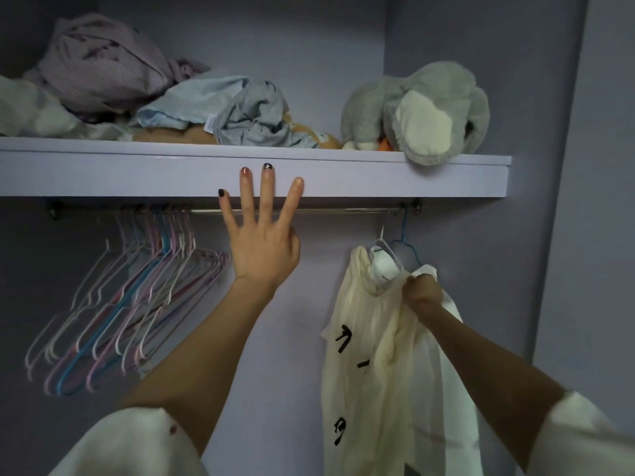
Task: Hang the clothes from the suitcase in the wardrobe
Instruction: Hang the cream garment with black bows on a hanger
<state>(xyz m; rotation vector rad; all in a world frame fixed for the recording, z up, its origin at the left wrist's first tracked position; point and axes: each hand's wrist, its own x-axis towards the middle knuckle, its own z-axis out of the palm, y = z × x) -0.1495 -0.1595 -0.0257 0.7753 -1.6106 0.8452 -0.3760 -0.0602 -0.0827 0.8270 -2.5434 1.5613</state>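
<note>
Cream T-shirt (374, 355) with black lettering, on a white hanger (388, 250) at the right end of the rail (343, 211), pinched at the shoulder seam by right hand (421, 292); left hand (263, 235) spread flat, fingers straight against the shelf edge (137, 173). Soft, light, limp cloth by the look of it, likely best held at collar or shoulders beside the hook. Above, crumpled clothes (171, 97) and a grey plush toy (422, 111) on the shelf; bare hangers (137, 297) bunched at left, well apart.
</note>
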